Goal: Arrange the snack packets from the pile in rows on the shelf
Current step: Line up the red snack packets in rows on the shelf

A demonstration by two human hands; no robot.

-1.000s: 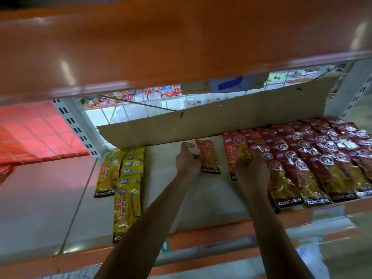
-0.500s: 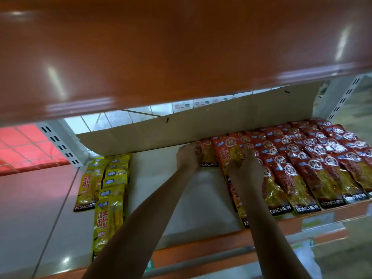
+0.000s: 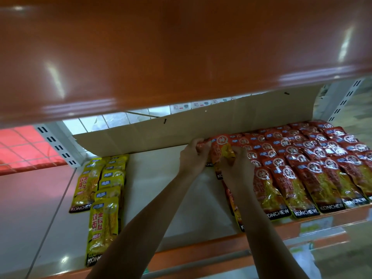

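Red snack packets [image 3: 314, 164] lie in overlapping rows across the right half of the white shelf [image 3: 161, 188]. At the left end of these rows, against the cardboard back panel, my left hand [image 3: 193, 158] grips a red packet [image 3: 202, 147] at its top. My right hand [image 3: 236, 168] pinches the neighbouring red packet [image 3: 222, 150] right beside it. More red packets [image 3: 234, 206] run towards the front edge under my right forearm. Yellow packets [image 3: 104, 190] lie in two short columns on the shelf's left.
A cardboard panel [image 3: 181, 127] stands along the back of the shelf. The orange shelf above [image 3: 181, 47] overhangs and hides much of the view. A slotted white upright [image 3: 58, 143] stands at the back left. An orange front lip [image 3: 201, 256] edges the shelf.
My left hand has carried its red packet back and to the right, up against the row at the cardboard panel. My right hand moved back with it. The camera dipped lower.
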